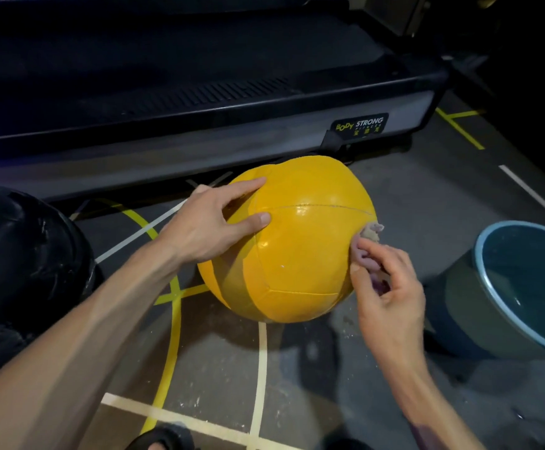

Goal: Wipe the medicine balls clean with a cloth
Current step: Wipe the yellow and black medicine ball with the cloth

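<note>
Pinching cloth against yellow ball, right hand; cloth mostly hidden, left hand spread.

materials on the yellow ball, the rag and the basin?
Yellow stitched medicine ball: looks like glossy vinyl or synthetic leather; sewn panel seams, sharp highlights. Small pinkish crumpled cloth, gripped by the right hand: soft woven fabric, matte, bunched folds. Round blue-rimmed basin: probably smooth moulded plastic; can't confirm.

A yellow medicine ball sits on the floor. The left hand rests on its upper left, fingers spread. The right hand pinches a pale cloth against its right side. Right of those fingers stands a blue-rimmed basin.
</note>
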### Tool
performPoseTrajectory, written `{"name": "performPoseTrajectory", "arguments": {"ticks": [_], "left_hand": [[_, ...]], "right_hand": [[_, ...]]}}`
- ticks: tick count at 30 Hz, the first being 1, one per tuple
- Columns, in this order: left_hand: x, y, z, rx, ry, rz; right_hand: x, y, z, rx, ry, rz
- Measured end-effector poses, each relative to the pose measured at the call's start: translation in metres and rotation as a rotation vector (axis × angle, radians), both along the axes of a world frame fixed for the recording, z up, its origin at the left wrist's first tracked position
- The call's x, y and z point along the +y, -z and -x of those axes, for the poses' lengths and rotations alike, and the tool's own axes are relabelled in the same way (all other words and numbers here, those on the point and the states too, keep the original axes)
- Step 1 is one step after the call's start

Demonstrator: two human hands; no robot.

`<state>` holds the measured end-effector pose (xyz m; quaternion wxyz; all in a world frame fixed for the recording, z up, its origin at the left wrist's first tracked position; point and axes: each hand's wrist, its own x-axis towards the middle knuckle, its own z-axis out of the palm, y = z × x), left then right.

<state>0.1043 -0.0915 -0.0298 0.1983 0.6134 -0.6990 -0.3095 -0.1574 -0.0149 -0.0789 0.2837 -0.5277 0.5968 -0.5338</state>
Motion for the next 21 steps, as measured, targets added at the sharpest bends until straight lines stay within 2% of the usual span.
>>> {"name": "performPoseTrajectory", "arguments": {"ticks": [2, 7, 10, 12, 14, 18, 21], "left_hand": [[-0.001, 0.003, -0.003, -0.002, -0.007, -0.010], [-0.011, 0.016, 0.008, 0.018, -0.042, 0.095], [-0.022, 0.021, 0.016, 0.018, -0.052, 0.135], [-0.026, 0.022, 0.022, 0.014, -0.050, 0.143], [-0.029, 0.020, 0.027, 0.007, -0.048, 0.152], [-0.033, 0.024, 0.027, 0.010, -0.050, 0.168], [-0.033, 0.028, 0.020, 0.028, -0.048, 0.172]], "right_hand": [[-0.002, 0.004, 0.003, 0.068, -0.005, 0.034], [-0.032, 0.003, 0.012, -0.012, 0.081, -0.013], [-0.032, -0.002, 0.002, 0.069, 0.093, 0.041], [-0.022, -0.004, -0.012, 0.168, 0.060, 0.133], [-0.009, -0.002, -0.029, 0.291, -0.063, 0.256], [0.012, 0.010, -0.045, 0.719, -0.311, 0.292], [0.006, 0.011, -0.022, 0.809, -0.362, 0.339]]}}
